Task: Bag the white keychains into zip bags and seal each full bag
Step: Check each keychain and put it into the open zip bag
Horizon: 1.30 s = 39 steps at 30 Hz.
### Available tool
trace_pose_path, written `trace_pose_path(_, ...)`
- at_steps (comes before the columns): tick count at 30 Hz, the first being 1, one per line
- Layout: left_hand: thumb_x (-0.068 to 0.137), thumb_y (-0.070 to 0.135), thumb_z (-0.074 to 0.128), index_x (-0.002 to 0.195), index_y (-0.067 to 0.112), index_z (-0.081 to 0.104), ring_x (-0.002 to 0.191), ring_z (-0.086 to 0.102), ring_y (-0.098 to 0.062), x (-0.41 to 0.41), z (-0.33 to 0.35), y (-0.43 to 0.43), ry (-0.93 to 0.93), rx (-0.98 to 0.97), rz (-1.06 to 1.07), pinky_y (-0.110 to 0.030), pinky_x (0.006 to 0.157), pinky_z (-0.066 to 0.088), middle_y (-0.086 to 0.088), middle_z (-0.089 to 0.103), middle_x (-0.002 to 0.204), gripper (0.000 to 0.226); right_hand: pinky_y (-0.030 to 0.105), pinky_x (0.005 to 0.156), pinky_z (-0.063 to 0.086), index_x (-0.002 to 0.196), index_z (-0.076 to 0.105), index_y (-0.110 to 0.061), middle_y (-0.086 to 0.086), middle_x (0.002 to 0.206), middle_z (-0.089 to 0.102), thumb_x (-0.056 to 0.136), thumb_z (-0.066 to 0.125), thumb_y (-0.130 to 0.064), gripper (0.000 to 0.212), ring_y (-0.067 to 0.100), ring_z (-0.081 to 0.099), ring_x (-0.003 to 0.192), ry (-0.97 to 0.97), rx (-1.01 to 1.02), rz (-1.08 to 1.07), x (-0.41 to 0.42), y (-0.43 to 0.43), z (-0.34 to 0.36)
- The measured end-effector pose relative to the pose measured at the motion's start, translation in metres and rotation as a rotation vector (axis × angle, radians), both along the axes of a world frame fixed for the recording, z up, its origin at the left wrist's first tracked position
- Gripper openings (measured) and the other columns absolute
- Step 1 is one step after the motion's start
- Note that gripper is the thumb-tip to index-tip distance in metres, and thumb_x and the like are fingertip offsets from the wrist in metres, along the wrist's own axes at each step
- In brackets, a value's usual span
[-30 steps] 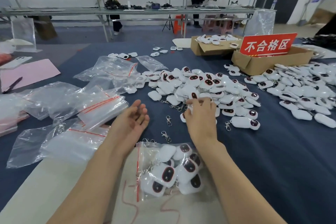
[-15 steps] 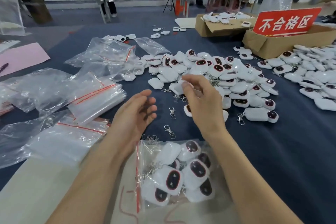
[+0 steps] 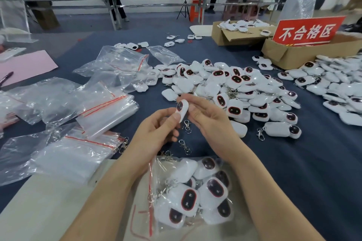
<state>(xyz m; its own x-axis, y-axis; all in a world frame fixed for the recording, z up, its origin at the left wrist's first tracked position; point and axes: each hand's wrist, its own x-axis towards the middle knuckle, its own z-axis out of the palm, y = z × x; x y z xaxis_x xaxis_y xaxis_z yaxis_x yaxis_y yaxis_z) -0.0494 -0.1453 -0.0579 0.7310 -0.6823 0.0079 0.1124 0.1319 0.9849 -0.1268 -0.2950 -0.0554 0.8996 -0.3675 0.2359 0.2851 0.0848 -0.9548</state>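
Red sign point(image 3: 307, 30) at upper right is reading "不合格区" in white characters, standing in a cardboard box point(image 3: 290, 55); no other writing is legible. Both hands are holding one white keychain point(image 3: 182, 110) up at frame centre, above the blue cloth point(image 3: 293, 162). Left hand point(image 3: 156, 133) is pinching its lower end with the thumb, and right hand point(image 3: 211, 121) is gripping its right edge with thumb and fingers curled round. The keychain's long axis is running nearly upright, tilting slightly; its dark red-rimmed face is sitting at the top end, facing frame left. A filled zip bag point(image 3: 156, 164) is lying at bottom centre between the forearms, red seal strip running vertically along its left side. The loose keychain pile point(image 3: 235, 88) is lying right of centre, and empty zip bags point(image 3: 105, 111) are lying at left.
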Motion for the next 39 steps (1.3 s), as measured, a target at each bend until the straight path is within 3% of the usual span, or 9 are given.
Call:
trace_pose_path(5, 0.080, 0.045, 0.078, 0.111, 0.014, 0.061, 0.071, 0.065, -0.012, -0.001, -0.003, -0.001, -0.064, 0.063, 0.093, -0.026, 0.069, 0.053, -0.002, 0.069, 0.080, 0.046, 0.033, 0.105, 0.050, 0.124, 0.070, -0.022, 0.003, 0.120, 0.074, 0.097, 0.059, -0.024, 0.029, 0.019, 0.067, 0.118, 0.077, 0.015, 0.029, 0.002, 0.006, -0.001)
trace_pose_path(11, 0.096, 0.033, 0.068, 0.094, 0.029, 0.071, 0.077, 0.069, -0.011, -0.004, -0.002, -0.002, -0.163, 0.042, 0.144, -0.023, 0.064, 0.056, 0.007, 0.071, 0.084, 0.006, 0.034, 0.103, 0.052, 0.114, 0.072, -0.034, -0.007, 0.113, 0.076, 0.101, 0.059, -0.013, 0.027, 0.013, 0.069, 0.113, 0.069, -0.078, -0.049, -0.002, 0.004, 0.000)
trace_pose_path(15, 0.099, 0.033, 0.063, 0.103, 0.033, 0.074, 0.071, 0.066, -0.008, -0.007, 0.001, 0.001, -0.248, 0.034, 0.162, -0.020, 0.064, 0.055, 0.007, 0.073, 0.084, 0.012, 0.031, 0.099, 0.054, 0.116, 0.071, -0.030, -0.001, 0.116, 0.075, 0.102, 0.057, -0.010, 0.029, 0.017, 0.068, 0.115, 0.060, -0.056, 0.013, -0.003, 0.005, -0.002)
trace_pose_path(21, 0.100, 0.034, 0.061, 0.105, 0.039, 0.073, 0.060, 0.057, -0.012, -0.009, 0.003, 0.002, -0.347, 0.082, 0.180, -0.020, 0.059, 0.051, -0.001, 0.068, 0.080, 0.014, 0.034, 0.100, 0.054, 0.129, 0.066, -0.008, 0.007, 0.121, 0.073, 0.102, 0.057, -0.007, 0.029, 0.023, 0.067, 0.118, 0.090, -0.024, 0.064, -0.006, 0.003, -0.002)
trace_pose_path(26, 0.101, 0.027, 0.061, 0.102, 0.034, 0.074, 0.064, 0.053, -0.009, -0.010, 0.004, 0.002, -0.375, 0.088, 0.197, -0.017, 0.057, 0.048, -0.009, 0.065, 0.084, 0.015, 0.033, 0.101, 0.054, 0.127, 0.069, -0.013, 0.007, 0.117, 0.075, 0.100, 0.058, -0.003, 0.031, 0.024, 0.069, 0.115, 0.102, -0.035, 0.083, -0.009, 0.003, 0.000)
trace_pose_path(31, 0.100, 0.028, 0.061, 0.102, 0.034, 0.074, 0.065, 0.054, -0.008, -0.010, 0.003, 0.001, -0.377, 0.099, 0.207, -0.015, 0.056, 0.047, -0.001, 0.066, 0.080, 0.015, 0.031, 0.098, 0.055, 0.128, 0.068, -0.012, 0.006, 0.115, 0.076, 0.098, 0.060, -0.002, 0.032, 0.023, 0.070, 0.113, 0.105, -0.052, 0.058, -0.008, 0.003, -0.001)
trace_pose_path(36, 0.101, 0.032, 0.060, 0.106, 0.041, 0.073, 0.080, 0.064, -0.019, -0.011, 0.003, 0.000, -0.387, 0.099, 0.191, -0.023, 0.061, 0.054, 0.005, 0.071, 0.091, 0.017, 0.029, 0.091, 0.058, 0.126, 0.069, -0.012, 0.003, 0.113, 0.076, 0.099, 0.060, -0.003, 0.030, 0.018, 0.071, 0.107, 0.116, -0.029, 0.025, -0.007, 0.002, -0.002)
trace_pose_path(39, 0.102, 0.032, 0.059, 0.108, 0.044, 0.072, 0.083, 0.066, -0.016, -0.011, 0.004, 0.000, -0.399, 0.096, 0.176, -0.023, 0.062, 0.055, 0.009, 0.072, 0.095, 0.018, 0.026, 0.088, 0.057, 0.127, 0.069, -0.011, 0.004, 0.111, 0.077, 0.099, 0.060, -0.004, 0.030, 0.018, 0.072, 0.105, 0.108, -0.002, 0.021, -0.007, 0.002, -0.002)
